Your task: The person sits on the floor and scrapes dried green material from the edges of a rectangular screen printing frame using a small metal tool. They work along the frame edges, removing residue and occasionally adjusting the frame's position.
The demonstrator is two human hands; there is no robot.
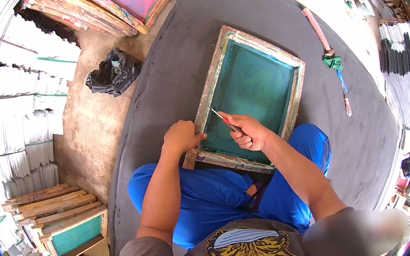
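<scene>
A paint-flecked wooden frame (264,47) lies on the dark grey mat (360,144), slanted in front of the person, its near end close against the crossed legs (208,194) in blue trousers. The left hand (183,137) is curled over the frame's left rail, low down, its thumb reaching toward the inner side, so that grip pinches the wood. The right hand (248,132) has its fingers wrapped tightly around the red and black handle of a slim pointed tool (225,121), whose thin metal tip points at the left rail's inner edge; whether it touches there cannot be told. As to progress, the green panel (256,86) spans the frame, with no lifted corner or cut opening showing, though the hands and forearm hide parts of its lower left and near edge. The work with the tool therefore looks to be at an early point, most of the inner border appearing untouched, but that is a judgement; how much remains does not show. On the mat's right side, well apart from the frame, lie a pink-handled tool (314,29) and a green cloth (332,62).
</scene>
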